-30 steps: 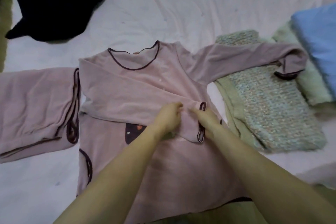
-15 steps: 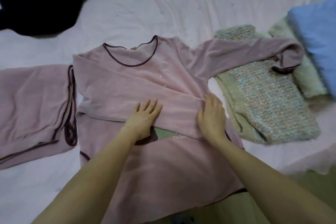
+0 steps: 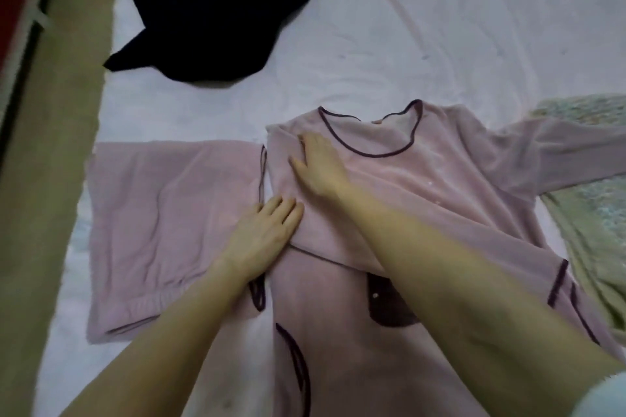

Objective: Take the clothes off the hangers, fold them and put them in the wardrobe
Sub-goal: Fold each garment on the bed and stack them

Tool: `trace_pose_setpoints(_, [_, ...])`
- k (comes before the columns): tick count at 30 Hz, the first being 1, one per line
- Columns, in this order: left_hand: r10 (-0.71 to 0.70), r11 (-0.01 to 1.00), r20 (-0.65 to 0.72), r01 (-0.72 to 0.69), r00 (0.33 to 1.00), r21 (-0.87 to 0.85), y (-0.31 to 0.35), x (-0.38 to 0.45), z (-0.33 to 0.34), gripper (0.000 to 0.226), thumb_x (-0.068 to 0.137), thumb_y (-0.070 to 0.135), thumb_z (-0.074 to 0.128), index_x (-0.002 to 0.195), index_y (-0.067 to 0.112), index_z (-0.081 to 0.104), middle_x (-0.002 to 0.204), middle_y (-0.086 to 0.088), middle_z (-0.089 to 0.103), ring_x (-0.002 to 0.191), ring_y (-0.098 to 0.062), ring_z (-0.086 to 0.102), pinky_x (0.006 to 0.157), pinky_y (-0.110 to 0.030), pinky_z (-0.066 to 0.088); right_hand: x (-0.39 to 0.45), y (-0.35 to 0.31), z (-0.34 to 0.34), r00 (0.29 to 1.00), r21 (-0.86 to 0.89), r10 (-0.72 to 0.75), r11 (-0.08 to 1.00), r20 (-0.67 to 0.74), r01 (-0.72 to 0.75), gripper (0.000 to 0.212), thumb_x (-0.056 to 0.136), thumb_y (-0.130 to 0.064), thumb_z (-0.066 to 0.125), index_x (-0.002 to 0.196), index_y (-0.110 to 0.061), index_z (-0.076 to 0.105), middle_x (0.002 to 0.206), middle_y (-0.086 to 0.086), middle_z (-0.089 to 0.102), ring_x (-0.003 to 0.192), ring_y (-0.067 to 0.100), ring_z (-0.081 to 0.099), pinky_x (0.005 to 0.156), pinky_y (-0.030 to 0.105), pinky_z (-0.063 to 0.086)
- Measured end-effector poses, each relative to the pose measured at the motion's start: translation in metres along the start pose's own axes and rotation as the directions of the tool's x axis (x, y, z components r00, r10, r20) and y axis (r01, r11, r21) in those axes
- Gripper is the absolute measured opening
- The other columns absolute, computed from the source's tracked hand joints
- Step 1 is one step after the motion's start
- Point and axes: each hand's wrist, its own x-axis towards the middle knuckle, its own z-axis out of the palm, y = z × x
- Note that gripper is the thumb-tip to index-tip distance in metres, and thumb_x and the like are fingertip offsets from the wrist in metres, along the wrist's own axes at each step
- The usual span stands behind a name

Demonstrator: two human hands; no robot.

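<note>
Two flat hands press the soft pink long-sleeved pyjama top with dark piping (image 3: pixel 440 193), spread at centre frame on the pale bedsheet (image 3: pixel 440 44). Fingers of the right hand (image 3: pixel 321 169) lie straight near the collar, gripping nothing, probably pinning the sleeve folded across the chest. Lower left, the left hand (image 3: pixel 267 230) rests open on the fold's edge, seemingly smoothing it. Beside them, left of centre, matching folded pink trousers (image 3: pixel 169 230) lie finished; a black garment (image 3: pixel 220 17) waits upper left.
</note>
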Motion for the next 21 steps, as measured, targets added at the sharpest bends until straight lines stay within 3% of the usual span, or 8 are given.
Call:
trace_pose_setpoints(5, [0.070,0.989,-0.051,-0.076,0.996,-0.127,-0.020,-0.006,0.006,0.023,0.084,0.017,0.039,0.097,0.009,0.056,0.096,-0.010,0.062,0.082,-0.028,0.057,0.064,-0.040,0.050,0.048,-0.030,0.028,0.992,0.083,0.120,0.989,0.038,-0.123,0.025,0.097,-0.030,0.044,0.099,-0.014,0.063,0.114,0.014,0.066,0.108,0.032,0.060,0.089,0.036,0.046])
trace_pose_setpoints(8, [0.171,0.985,0.018,-0.171,0.985,-0.026,-0.027,-0.014,0.010,0.032,0.078,0.016,0.040,0.089,0.012,0.070,0.102,-0.007,0.070,0.077,-0.023,0.059,0.071,-0.032,0.038,0.054,-0.032,0.030,0.983,0.207,0.164,0.968,-0.085,-0.144,0.017,0.098,-0.021,0.046,0.087,-0.010,0.052,0.099,0.019,0.064,0.094,0.034,0.057,0.076,0.036,0.036])
trace_pose_setpoints(11, [0.133,0.989,0.091,-0.138,0.987,0.055,-0.023,-0.019,0.015,0.043,0.074,0.019,0.036,0.092,0.012,0.074,0.106,-0.008,0.070,0.077,-0.023,0.058,0.073,-0.033,0.042,0.054,-0.031,0.036,0.976,0.302,0.168,0.946,-0.140,-0.119,0.015,0.094,-0.011,0.050,0.085,0.000,0.056,0.088,0.019,0.062,0.084,0.029,0.054,0.073,0.032,0.034])
trace_pose_setpoints(14, [0.132,0.991,0.070,-0.129,0.989,-0.045,-0.020,-0.012,0.008,0.043,0.077,0.035,0.036,0.079,0.011,0.072,0.086,-0.006,0.067,0.077,-0.026,0.051,0.087,-0.038,0.035,0.040,-0.033,0.040,0.992,0.309,0.026,0.951,-0.127,0.015,0.018,0.093,-0.013,0.048,0.097,0.002,0.059,0.096,0.014,0.062,0.088,0.022,0.054,0.085,0.036,0.041])
trace_pose_setpoints(16, [0.119,0.991,0.002,-0.118,0.993,-0.069,-0.020,-0.006,0.008,0.040,0.085,0.036,0.042,0.074,0.011,0.071,0.074,-0.004,0.066,0.078,-0.027,0.052,0.095,-0.040,0.035,0.023,-0.028,0.042,0.974,0.198,-0.024,0.978,-0.223,0.069,0.029,0.095,-0.022,0.044,0.114,-0.007,0.059,0.115,0.010,0.062,0.108,0.024,0.055,0.099,0.041,0.039])
trace_pose_setpoints(18, [0.051,0.998,-0.001,-0.051,0.999,-0.029,-0.020,-0.001,0.009,0.042,0.094,0.035,0.041,0.105,0.007,0.071,0.104,-0.009,0.071,0.102,-0.031,0.059,0.109,-0.045,0.031,-0.005,-0.011,0.042,0.942,-0.007,-0.033,0.999,-0.333,0.033,0.041,0.098,-0.020,0.040,0.133,-0.004,0.051,0.138,0.015,0.052,0.130,0.028,0.044,0.113,0.041,0.027])
trace_pose_setpoints(20, [-0.074,0.997,0.206,0.073,0.976,0.011,-0.019,0.001,0.012,0.066,0.100,0.049,0.028,0.149,0.005,0.029,0.155,-0.014,0.029,0.142,-0.032,0.027,0.120,-0.047,0.006,-0.041,0.019,0.037,0.946,-0.239,-0.059,0.971,-0.320,-0.020,0.049,0.098,-0.026,0.034,0.142,-0.005,0.043,0.150,0.015,0.039,0.140,0.028,0.034,0.117,0.040,0.015])
trace_pose_setpoints(21, [-0.136,0.991,0.312,0.129,0.940,0.044,-0.017,0.002,0.014,0.074,0.099,0.056,0.021,0.154,0.008,0.007,0.161,-0.012,0.006,0.148,-0.032,0.007,0.120,-0.046,-0.005,-0.062,0.039,0.038,0.963,-0.336,-0.076,0.942,-0.257,-0.015,0.053,0.098,-0.031,0.031,0.144,-0.007,0.041,0.152,0.014,0.036,0.141,0.029,0.033,0.117,0.039,0.013])
